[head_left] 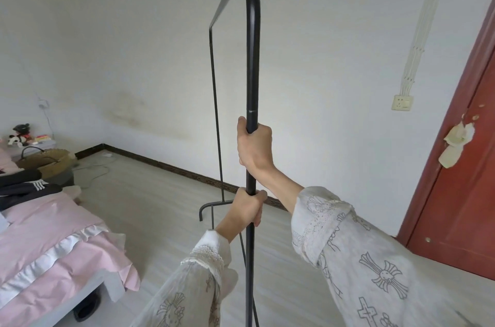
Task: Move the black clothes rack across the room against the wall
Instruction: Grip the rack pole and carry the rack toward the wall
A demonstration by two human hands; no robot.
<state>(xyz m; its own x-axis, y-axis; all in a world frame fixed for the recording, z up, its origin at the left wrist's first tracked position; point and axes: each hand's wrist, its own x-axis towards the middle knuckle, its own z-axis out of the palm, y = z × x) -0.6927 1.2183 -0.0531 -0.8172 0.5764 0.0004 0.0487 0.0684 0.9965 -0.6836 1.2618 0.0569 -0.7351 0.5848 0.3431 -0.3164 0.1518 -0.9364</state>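
black rack (253,64) upright, both hands wrapped tight on its near post: right hand (254,146) above left hand (247,209). far foot could snag, tipping it toward the bed (53,235) left of it.

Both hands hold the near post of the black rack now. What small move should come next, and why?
Probably carry the black metal clothes rack a short step forward toward the white wall. Both the left hand and right hand already grip its near post, bare pale floor lies ahead, and the far foot still stands short of the dark baseboard.
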